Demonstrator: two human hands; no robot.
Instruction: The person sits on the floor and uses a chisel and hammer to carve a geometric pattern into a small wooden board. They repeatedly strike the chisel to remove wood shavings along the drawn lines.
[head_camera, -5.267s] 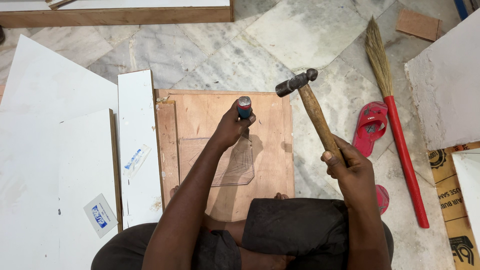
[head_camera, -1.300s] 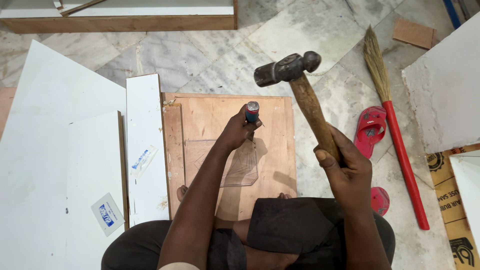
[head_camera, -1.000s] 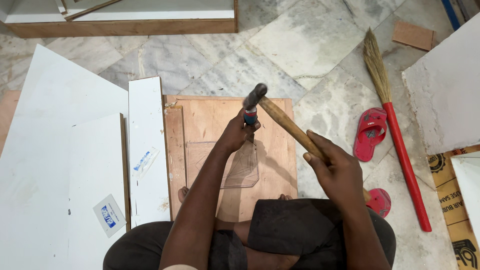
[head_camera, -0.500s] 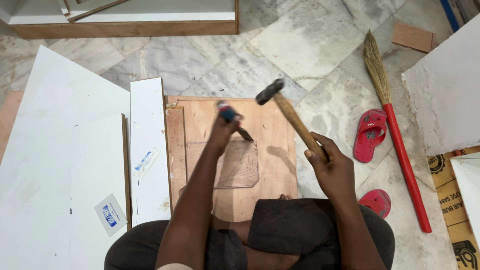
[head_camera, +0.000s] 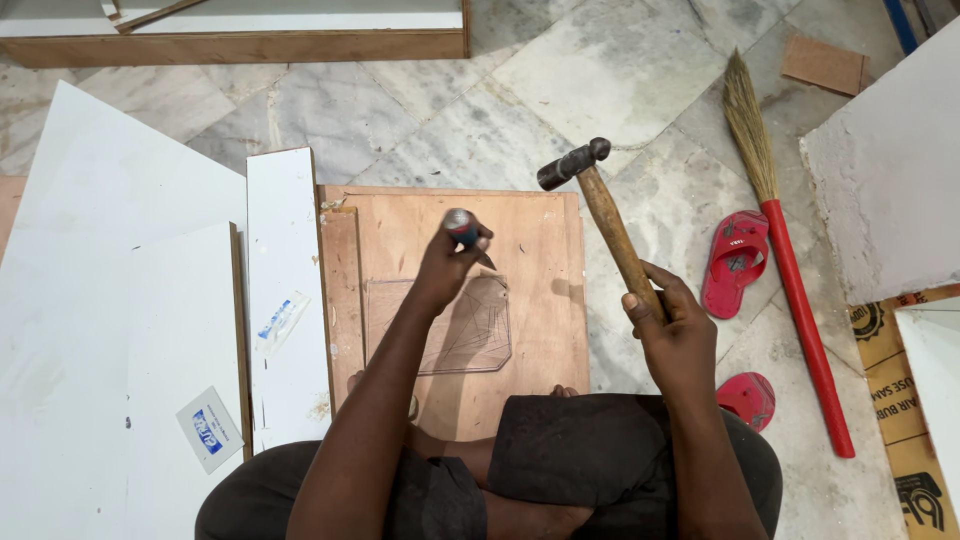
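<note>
Left hand: the left hand (head_camera: 445, 268) is closed round a chisel (head_camera: 466, 234) with a blue and red handle, held tilted over the wooden board (head_camera: 540, 300).
Chisel: only the handle top and a short dark stretch of blade show past the fingers; whether the tip touches the surface cannot be told.
Right hand: the right hand (head_camera: 672, 328) is wrapped tight on the lower end of a hammer (head_camera: 600, 215), wooden shaft, dark metal head raised to the right of the chisel and apart from it.
Clear sheet: a clear sheet (head_camera: 440, 325) with cut corners lies flat on the board, under the left forearm; faint scratch lines cross it, its edges hard to trace.
Board: lies on the marble floor in front of the person's knees, near edge covered by the legs.
Surroundings: white panels (head_camera: 120, 300) lie left of the board; a broom (head_camera: 785, 240) and red sandals (head_camera: 733, 262) lie right, one sandal half hidden behind the knee.
</note>
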